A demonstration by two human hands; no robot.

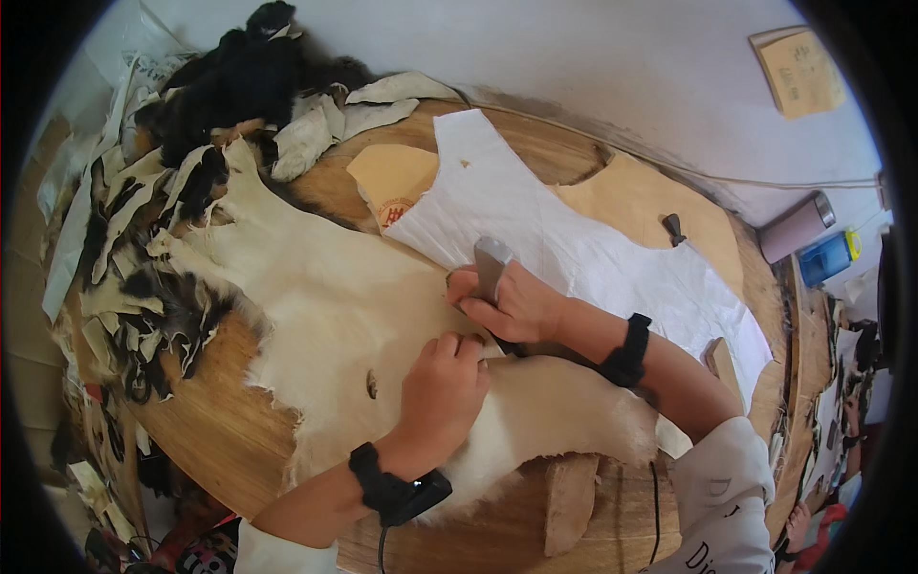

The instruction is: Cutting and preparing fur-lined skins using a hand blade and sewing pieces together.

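Observation:
A cream-coloured fur hide [335,287] is spread skin side up on the wooden table, with white fur fringing its near edge and a small hole left of my left hand. My right hand [521,304] is closed around a grey flat-handled tool [491,260], whose top sticks up above the fist; its lower end is hidden. A dark gap shows in the hide just below that fist. Beside it, my left hand [442,387] has its fingers curled down on the hide, pinching it near the gap. The exact edge between the fingertips is hidden.
A white pattern sheet [564,225] lies beyond the hide, over tan pattern sheets [626,196]. Black fur [244,81] and scraps [143,277] are heaped at left. A dark clip [673,230], a pink flask [797,227] and a blue bottle [828,258] are at right.

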